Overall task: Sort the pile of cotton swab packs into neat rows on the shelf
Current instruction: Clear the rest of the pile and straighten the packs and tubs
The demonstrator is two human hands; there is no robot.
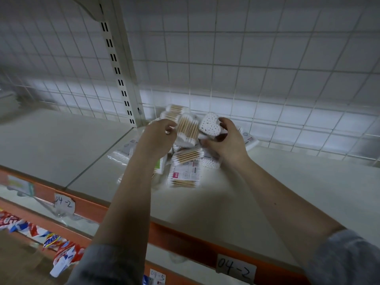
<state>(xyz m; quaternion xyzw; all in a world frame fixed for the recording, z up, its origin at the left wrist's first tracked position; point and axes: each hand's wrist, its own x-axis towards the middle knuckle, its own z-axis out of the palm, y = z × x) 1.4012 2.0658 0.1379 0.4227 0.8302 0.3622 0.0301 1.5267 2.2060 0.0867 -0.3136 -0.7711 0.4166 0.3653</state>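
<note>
Pile: heaped on the shelf, against the wire grid; no rows yet.
Right hand: fingers clamped round a heart-shaped pack, at the pile's top.
Left hand: fingers curled by a stick pack; grip impossible to tell.
Risk: lifting top packs likely to topple loose ones.
Risk: slick wrap likely to slip.

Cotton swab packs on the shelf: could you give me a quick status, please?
Right hand grips white heart-shaped swab pack. Left hand curled at wooden-stick swab pack, grip unclear. Pile unsorted on white shelf. Nothing blocking.
</note>
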